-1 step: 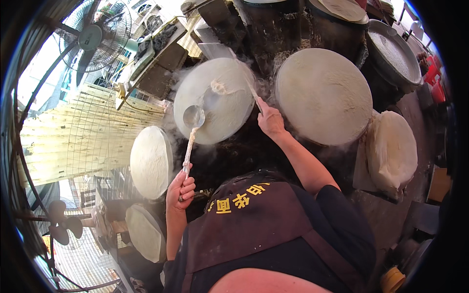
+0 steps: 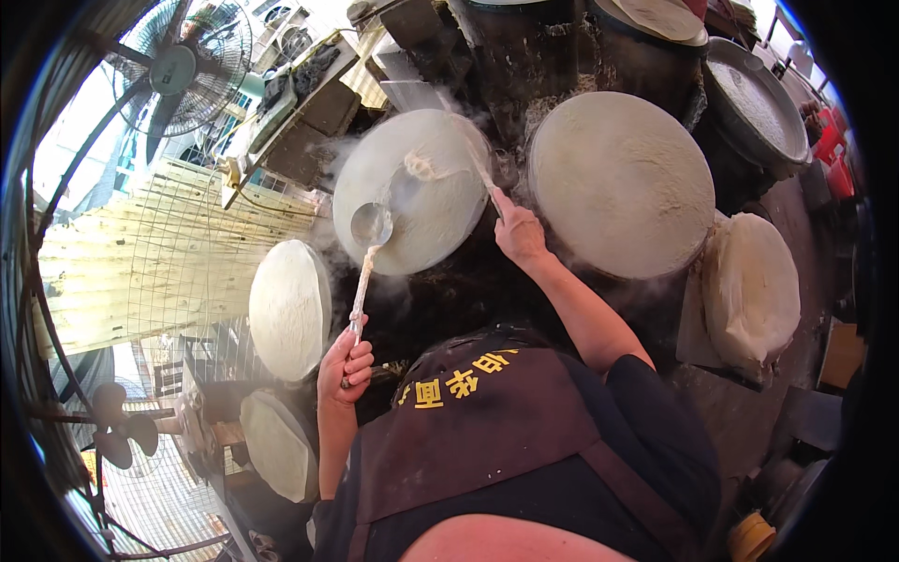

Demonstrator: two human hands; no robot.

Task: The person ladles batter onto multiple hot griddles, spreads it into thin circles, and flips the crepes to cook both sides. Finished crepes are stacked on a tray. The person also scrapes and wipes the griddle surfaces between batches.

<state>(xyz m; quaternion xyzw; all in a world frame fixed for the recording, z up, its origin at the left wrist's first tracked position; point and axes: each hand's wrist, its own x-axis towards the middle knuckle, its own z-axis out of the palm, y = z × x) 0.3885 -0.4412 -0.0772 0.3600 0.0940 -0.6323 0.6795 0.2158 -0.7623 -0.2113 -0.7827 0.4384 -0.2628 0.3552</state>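
Observation:
My left hand (image 2: 346, 362) is closed round the handle of a metal ladle (image 2: 372, 225). A pale coating wraps the ladle's handle, and its round bowl is over the near left part of a steaming round griddle (image 2: 449, 221) spread with whitish batter. A thick lump of batter (image 2: 420, 166) lies near the griddle's middle. My right hand (image 2: 521, 232) grips a long, thin, pale tool (image 2: 479, 167) by its near end at the griddle's right edge. The tool slants away over that edge; steam blurs its far part, so I cannot tell its kind.
A second round griddle (image 2: 623, 187) with pale batter steams to the right. Thin pale rounds are stacked at the left (image 2: 290, 309), lower left (image 2: 279, 448) and right (image 2: 757, 290). A metal basin (image 2: 749, 103) holds whitish stuff at far right. Caged fans (image 2: 173, 70) stand left.

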